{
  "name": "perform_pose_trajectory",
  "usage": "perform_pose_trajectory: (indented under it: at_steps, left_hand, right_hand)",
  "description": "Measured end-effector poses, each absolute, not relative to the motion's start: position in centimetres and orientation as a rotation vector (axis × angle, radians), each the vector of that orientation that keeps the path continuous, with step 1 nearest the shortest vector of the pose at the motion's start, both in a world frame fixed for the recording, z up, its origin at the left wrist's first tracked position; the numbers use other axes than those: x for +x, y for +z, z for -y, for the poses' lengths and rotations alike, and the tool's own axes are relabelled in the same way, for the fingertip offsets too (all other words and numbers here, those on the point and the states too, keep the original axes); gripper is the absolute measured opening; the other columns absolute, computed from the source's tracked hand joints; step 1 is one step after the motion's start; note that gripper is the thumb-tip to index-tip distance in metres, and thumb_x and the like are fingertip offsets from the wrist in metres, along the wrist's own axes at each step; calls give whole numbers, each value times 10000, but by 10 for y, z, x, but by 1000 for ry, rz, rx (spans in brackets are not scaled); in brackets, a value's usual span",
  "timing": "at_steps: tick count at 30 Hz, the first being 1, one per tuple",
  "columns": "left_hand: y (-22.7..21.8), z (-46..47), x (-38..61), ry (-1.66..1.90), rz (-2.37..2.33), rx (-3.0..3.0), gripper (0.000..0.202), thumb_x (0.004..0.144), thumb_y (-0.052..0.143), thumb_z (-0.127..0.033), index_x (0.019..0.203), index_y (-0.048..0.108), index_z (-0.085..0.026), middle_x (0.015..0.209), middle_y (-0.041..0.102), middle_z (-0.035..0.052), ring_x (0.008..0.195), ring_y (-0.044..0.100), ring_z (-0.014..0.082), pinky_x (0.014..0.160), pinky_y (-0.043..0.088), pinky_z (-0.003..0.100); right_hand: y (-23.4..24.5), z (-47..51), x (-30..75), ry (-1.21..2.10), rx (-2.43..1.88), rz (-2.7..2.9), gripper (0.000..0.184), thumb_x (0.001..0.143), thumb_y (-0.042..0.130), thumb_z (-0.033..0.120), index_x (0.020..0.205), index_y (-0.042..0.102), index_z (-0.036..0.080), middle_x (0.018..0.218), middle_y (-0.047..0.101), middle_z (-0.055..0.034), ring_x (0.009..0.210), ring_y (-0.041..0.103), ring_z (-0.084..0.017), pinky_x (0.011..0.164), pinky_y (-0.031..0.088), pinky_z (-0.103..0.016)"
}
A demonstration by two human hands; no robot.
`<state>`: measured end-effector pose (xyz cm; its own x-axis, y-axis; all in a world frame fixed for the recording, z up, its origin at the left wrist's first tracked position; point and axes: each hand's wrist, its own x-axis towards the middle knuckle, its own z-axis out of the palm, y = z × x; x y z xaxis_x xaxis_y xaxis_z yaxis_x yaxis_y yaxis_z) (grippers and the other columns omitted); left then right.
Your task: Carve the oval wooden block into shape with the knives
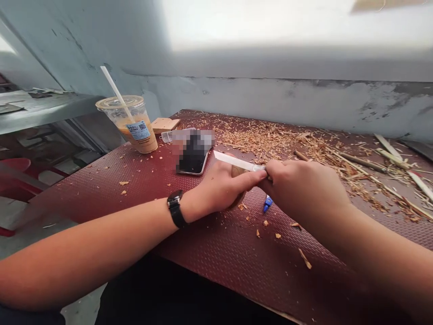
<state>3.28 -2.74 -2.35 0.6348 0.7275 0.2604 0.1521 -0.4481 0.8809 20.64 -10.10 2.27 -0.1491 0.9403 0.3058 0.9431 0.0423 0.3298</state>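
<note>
I see my left hand (223, 187) closed around a brown wooden piece (239, 174), its index finger stretched along a flat pale strip (237, 162). My right hand (301, 189) pinches the strip's near end, fingers shut tight on it. Just below those fingers lies a small blue tool (267, 204) on the dark red textured table (209, 253). Beyond my left fingers sit a black smartphone (192, 155) and a plastic cup of orange drink (133, 124); wood shavings (304, 144) spread beyond my right.

Daylight falls brightest on the wall (270, 27) above my table (209, 253); my forearms nearest the lens look soft and stretched; the phone (193, 153) beside the cup (133, 124) is blurred
</note>
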Motion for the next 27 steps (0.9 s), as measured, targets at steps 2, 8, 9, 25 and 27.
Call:
perform_pose_trajectory:
  at_steps: [2,8,9,25,27]
  left_hand:
    - [-21,28,31,756,-666,1906,529,954,585,-608,657,414,-205,638,421,-30,612,376,119,574,301,299]
    - [-8,31,22,686,-714,2024,465,883,703,-601,803,465,-209,742,521,-5,653,421,126,584,313,288]
    - [-7,31,21,684,-726,2066,469,883,696,-612,817,468,-208,748,524,-1,650,419,127,587,315,292]
    - [-18,29,29,778,-730,1989,554,897,663,-624,647,378,-220,585,428,-42,575,360,112,548,260,306]
    - [-21,27,30,824,-725,1989,563,909,644,-625,630,377,-215,578,402,-44,567,350,109,546,248,307]
  right_hand:
    - [25,101,209,-662,-1983,2295,377,1003,460,451,842,676,187,704,698,-86,581,625,-211,526,177,-305]
    - [29,92,223,-477,-1697,2597,354,939,485,481,761,630,212,683,667,-50,579,548,-183,564,198,-311]
    - [28,90,224,-477,-1694,2614,345,938,473,462,752,626,215,676,662,-47,577,540,-182,567,195,-313]
    - [18,93,213,-730,-1942,2412,309,965,464,359,786,651,190,673,678,-83,581,633,-233,530,170,-295]
    - [18,96,210,-748,-2002,2334,375,1001,438,412,808,659,179,657,672,-94,556,626,-230,520,169,-298]
